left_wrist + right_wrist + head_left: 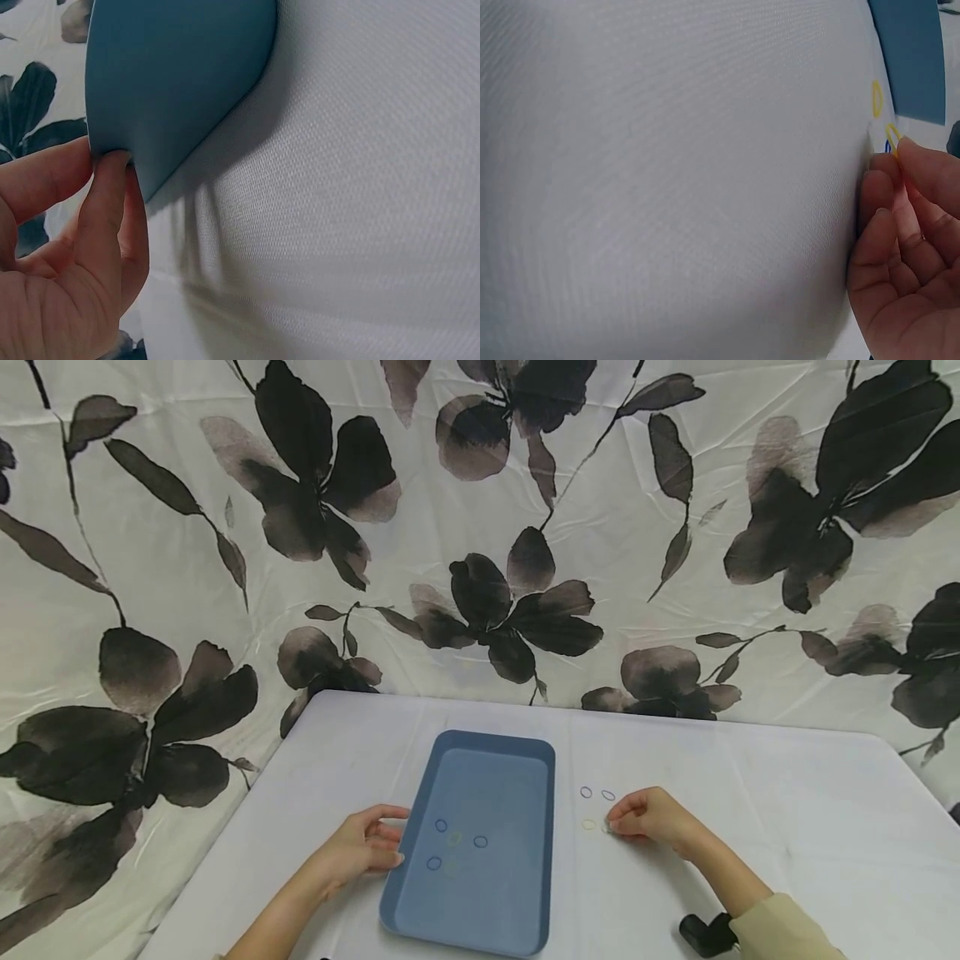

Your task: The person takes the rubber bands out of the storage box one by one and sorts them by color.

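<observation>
A blue tray (491, 893) lies on the white-covered table, its near side a little to the left. My left hand (362, 845) pinches the tray's left rim, with the thumb against the outer wall in the left wrist view. My right hand (651, 817) is to the right of the tray, close over the cloth. Between its thumb and a finger it pinches a thin yellow rubber band (892, 136). Beside that hand lie a yellow rubber band (588, 824) and two blue rubber bands, one left (586, 792) and one right (608, 795).
Inside the tray are three blue bands, including one blue band (481, 842), and a pale yellow band (454, 839). A black object (707, 935) shows by the right sleeve. A flowered cloth (480, 510) hangs behind the table (750, 827).
</observation>
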The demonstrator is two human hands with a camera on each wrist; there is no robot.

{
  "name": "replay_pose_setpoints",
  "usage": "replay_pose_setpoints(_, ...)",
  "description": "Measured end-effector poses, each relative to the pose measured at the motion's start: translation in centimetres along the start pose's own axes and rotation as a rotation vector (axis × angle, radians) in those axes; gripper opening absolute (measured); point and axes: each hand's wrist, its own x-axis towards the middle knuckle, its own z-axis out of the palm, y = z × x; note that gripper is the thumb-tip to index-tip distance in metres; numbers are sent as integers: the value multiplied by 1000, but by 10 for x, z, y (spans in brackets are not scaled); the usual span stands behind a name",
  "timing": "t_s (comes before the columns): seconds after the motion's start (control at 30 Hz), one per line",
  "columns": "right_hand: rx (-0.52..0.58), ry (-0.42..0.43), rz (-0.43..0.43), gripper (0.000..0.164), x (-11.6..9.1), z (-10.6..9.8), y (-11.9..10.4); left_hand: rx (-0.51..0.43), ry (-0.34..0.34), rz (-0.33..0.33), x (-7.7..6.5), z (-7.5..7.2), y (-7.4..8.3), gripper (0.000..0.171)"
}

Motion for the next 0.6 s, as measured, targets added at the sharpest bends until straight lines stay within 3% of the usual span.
replay_pose_setpoints(0.6,-71,-39,-57,10,0,-2,-4,-3,16,9,-1,2,-1,63)
